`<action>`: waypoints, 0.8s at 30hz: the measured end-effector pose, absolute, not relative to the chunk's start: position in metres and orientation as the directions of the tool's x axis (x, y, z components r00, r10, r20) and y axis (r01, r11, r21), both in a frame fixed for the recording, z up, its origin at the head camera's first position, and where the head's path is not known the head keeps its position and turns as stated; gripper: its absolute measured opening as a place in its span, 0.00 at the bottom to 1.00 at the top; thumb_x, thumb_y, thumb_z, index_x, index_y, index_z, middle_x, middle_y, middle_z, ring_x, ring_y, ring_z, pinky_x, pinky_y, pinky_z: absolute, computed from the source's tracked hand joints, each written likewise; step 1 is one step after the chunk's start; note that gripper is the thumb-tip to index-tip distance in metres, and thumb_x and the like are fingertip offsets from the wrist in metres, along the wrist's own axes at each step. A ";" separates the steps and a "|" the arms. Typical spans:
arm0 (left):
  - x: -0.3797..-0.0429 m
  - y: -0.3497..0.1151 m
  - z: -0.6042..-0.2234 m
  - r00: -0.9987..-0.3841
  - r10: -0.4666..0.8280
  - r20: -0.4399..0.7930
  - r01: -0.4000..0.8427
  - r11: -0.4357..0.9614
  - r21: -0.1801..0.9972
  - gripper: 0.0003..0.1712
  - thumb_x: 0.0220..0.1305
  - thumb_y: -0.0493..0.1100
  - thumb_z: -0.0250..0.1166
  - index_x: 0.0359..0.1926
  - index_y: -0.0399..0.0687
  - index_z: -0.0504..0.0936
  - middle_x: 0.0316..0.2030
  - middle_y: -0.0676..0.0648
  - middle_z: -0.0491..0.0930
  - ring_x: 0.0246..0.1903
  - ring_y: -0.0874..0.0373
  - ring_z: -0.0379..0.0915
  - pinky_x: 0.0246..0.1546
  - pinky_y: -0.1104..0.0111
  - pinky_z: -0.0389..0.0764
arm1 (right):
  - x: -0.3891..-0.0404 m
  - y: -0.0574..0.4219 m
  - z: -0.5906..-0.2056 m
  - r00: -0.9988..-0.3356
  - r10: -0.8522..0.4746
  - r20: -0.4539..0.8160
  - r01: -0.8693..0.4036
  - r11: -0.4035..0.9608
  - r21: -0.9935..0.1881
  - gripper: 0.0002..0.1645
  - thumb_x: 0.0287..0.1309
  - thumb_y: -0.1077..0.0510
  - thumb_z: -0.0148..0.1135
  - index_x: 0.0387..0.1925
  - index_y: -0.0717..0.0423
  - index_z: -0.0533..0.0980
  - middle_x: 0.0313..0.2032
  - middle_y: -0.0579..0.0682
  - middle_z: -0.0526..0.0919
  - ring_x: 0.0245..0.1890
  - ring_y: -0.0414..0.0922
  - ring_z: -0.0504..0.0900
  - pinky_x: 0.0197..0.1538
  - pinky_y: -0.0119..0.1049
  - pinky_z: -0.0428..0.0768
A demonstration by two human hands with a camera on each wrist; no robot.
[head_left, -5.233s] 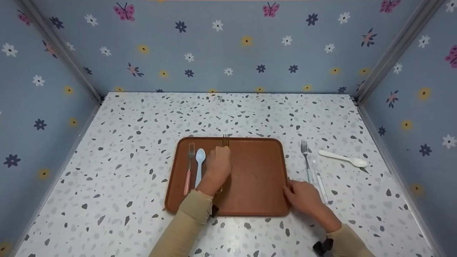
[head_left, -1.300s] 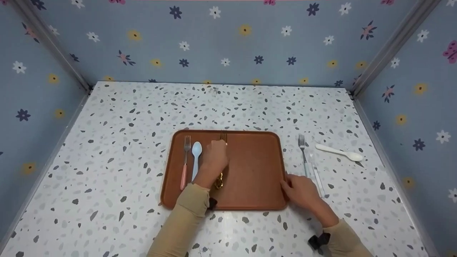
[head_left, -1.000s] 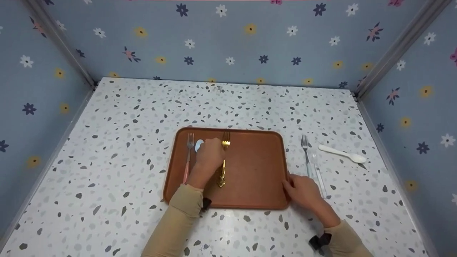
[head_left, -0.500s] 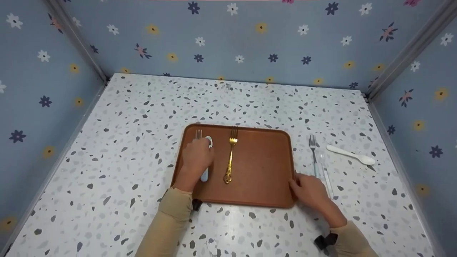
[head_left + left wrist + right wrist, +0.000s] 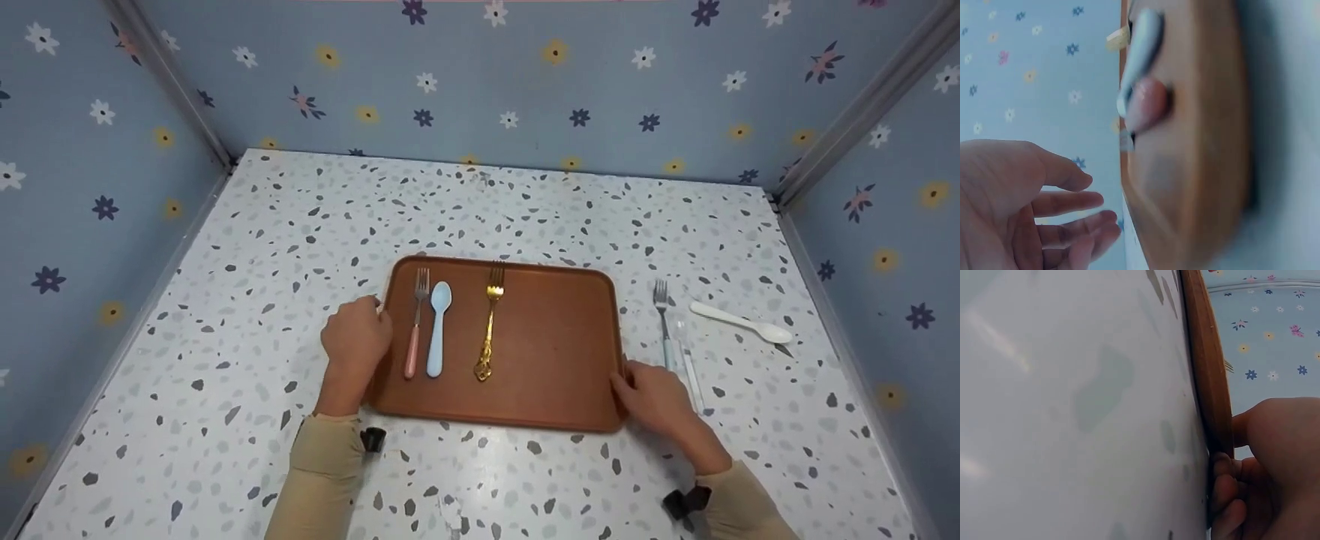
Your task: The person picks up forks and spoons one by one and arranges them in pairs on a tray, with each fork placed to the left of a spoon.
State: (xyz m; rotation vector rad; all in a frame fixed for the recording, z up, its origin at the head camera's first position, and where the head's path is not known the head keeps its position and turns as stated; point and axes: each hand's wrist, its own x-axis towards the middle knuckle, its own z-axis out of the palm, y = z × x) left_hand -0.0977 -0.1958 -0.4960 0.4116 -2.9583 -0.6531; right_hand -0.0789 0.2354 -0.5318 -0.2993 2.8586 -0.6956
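Note:
A brown tray lies on the speckled table. On its left part are a pink-handled fork and a light blue spoon, side by side. Further right is a gold fork, its tines over the far rim. My left hand is just beside the tray's left rim; in the left wrist view its loosely bent fingers hold nothing. At the right rim, my right hand grips the tray, thumb on top; the right wrist view shows its fingers curled low against the edge.
Right of the tray lie a fork with a pale blue handle, a thin see-through utensil and a white spoon. Flower-patterned walls enclose the table at the back and both sides.
My left hand has let go of the gold fork and moved left, past the blue spoon and pink-handled fork, to the tray's left rim. My right hand has stayed on the right rim.

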 end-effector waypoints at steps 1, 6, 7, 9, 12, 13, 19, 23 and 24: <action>-0.096 -0.199 -0.498 -0.959 -0.283 0.012 -0.252 0.870 0.424 0.16 0.67 0.41 0.56 0.47 0.34 0.83 0.36 0.35 0.83 0.28 0.41 0.80 0.25 0.49 0.78 | -0.078 0.235 -0.532 -0.964 -0.232 -0.134 -0.145 0.872 -0.468 0.15 0.69 0.50 0.55 0.26 0.51 0.75 0.17 0.43 0.72 0.16 0.42 0.70 0.22 0.38 0.68; -0.089 -0.209 -0.506 -0.959 -0.281 -0.034 -0.267 0.857 0.441 0.20 0.66 0.41 0.56 0.53 0.33 0.81 0.43 0.33 0.82 0.32 0.38 0.80 0.27 0.48 0.79 | -0.078 0.235 -0.531 -0.967 -0.214 -0.138 -0.129 0.880 -0.458 0.15 0.69 0.49 0.55 0.28 0.51 0.75 0.17 0.43 0.72 0.16 0.42 0.70 0.22 0.38 0.68; -0.087 -0.211 -0.507 -0.959 -0.279 -0.044 -0.268 0.853 0.448 0.21 0.66 0.41 0.55 0.53 0.33 0.81 0.44 0.33 0.82 0.32 0.38 0.80 0.27 0.48 0.79 | -0.078 0.234 -0.531 -0.967 -0.212 -0.143 -0.125 0.879 -0.459 0.15 0.69 0.49 0.55 0.28 0.51 0.75 0.17 0.43 0.72 0.17 0.42 0.70 0.22 0.38 0.68; -0.086 -0.213 -0.509 -0.960 -0.273 -0.058 -0.269 0.849 0.454 0.21 0.65 0.42 0.55 0.53 0.33 0.81 0.44 0.32 0.82 0.33 0.39 0.81 0.28 0.49 0.79 | -0.078 0.233 -0.530 -0.965 -0.211 -0.154 -0.118 0.879 -0.463 0.15 0.69 0.49 0.54 0.28 0.51 0.75 0.17 0.43 0.73 0.17 0.42 0.71 0.22 0.38 0.68; -0.085 -0.214 -0.511 -0.961 -0.264 -0.078 -0.270 0.844 0.465 0.20 0.66 0.41 0.56 0.52 0.32 0.81 0.44 0.32 0.82 0.32 0.40 0.81 0.28 0.49 0.79 | -0.077 0.233 -0.530 -0.964 -0.209 -0.166 -0.110 0.877 -0.468 0.15 0.69 0.49 0.54 0.29 0.51 0.75 0.17 0.43 0.73 0.17 0.42 0.71 0.23 0.38 0.69; -0.085 -0.214 -0.511 -0.962 -0.259 -0.082 -0.267 0.843 0.468 0.20 0.66 0.42 0.56 0.52 0.33 0.81 0.44 0.33 0.82 0.32 0.40 0.81 0.28 0.49 0.79 | -0.077 0.233 -0.530 -0.963 -0.210 -0.167 -0.110 0.878 -0.466 0.15 0.69 0.48 0.54 0.28 0.51 0.75 0.17 0.43 0.73 0.17 0.42 0.71 0.23 0.38 0.69; -0.084 -0.212 -0.512 -0.973 -0.213 -0.086 -0.227 0.831 0.508 0.17 0.66 0.41 0.60 0.48 0.34 0.84 0.39 0.34 0.83 0.25 0.49 0.78 0.22 0.56 0.78 | -0.078 0.233 -0.532 -0.964 -0.214 -0.157 -0.119 0.877 -0.466 0.14 0.69 0.48 0.55 0.30 0.51 0.76 0.18 0.43 0.73 0.17 0.42 0.71 0.23 0.38 0.69; -0.085 -0.211 -0.512 -0.975 -0.205 -0.083 -0.218 0.820 0.529 0.15 0.65 0.39 0.60 0.47 0.33 0.84 0.37 0.35 0.84 0.25 0.49 0.78 0.23 0.56 0.78 | -0.078 0.234 -0.530 -0.962 -0.213 -0.172 -0.108 0.873 -0.475 0.14 0.69 0.48 0.55 0.31 0.51 0.76 0.18 0.43 0.74 0.17 0.42 0.71 0.23 0.39 0.69; -0.086 -0.211 -0.511 -0.975 -0.205 -0.082 -0.217 0.818 0.532 0.15 0.65 0.39 0.60 0.47 0.33 0.85 0.37 0.34 0.84 0.26 0.49 0.79 0.24 0.56 0.78 | -0.078 0.234 -0.530 -0.961 -0.212 -0.177 -0.105 0.873 -0.476 0.14 0.69 0.48 0.55 0.32 0.52 0.76 0.19 0.43 0.74 0.18 0.42 0.72 0.23 0.38 0.69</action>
